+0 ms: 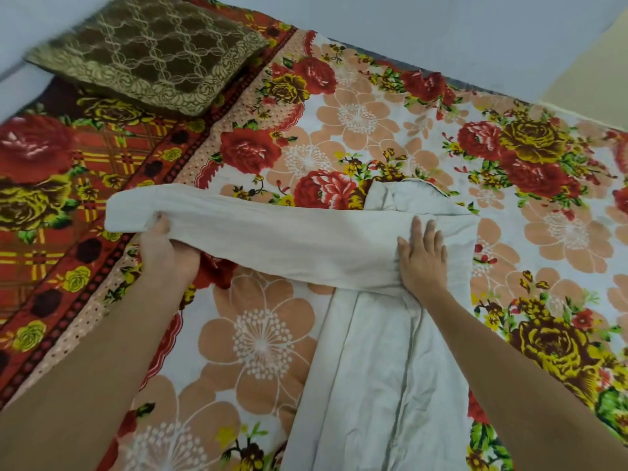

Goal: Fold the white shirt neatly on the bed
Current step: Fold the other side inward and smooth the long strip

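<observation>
Centrally, the white shirt (373,351) lies on the floral bed (265,334), one sleeve (272,229) stretched leftward. Left hand (163,246) has a closed grip on the sleeve's end; right hand (423,256) presses flat, fingers open, near the collar (407,195).

My left hand (166,246) has fingertips buried in the white shirt (373,368), whose hem runs off the bottom edge.

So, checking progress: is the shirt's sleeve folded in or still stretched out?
Stretched out: the sleeve runs sideways off the white shirt, left hand gripping its end.
</observation>
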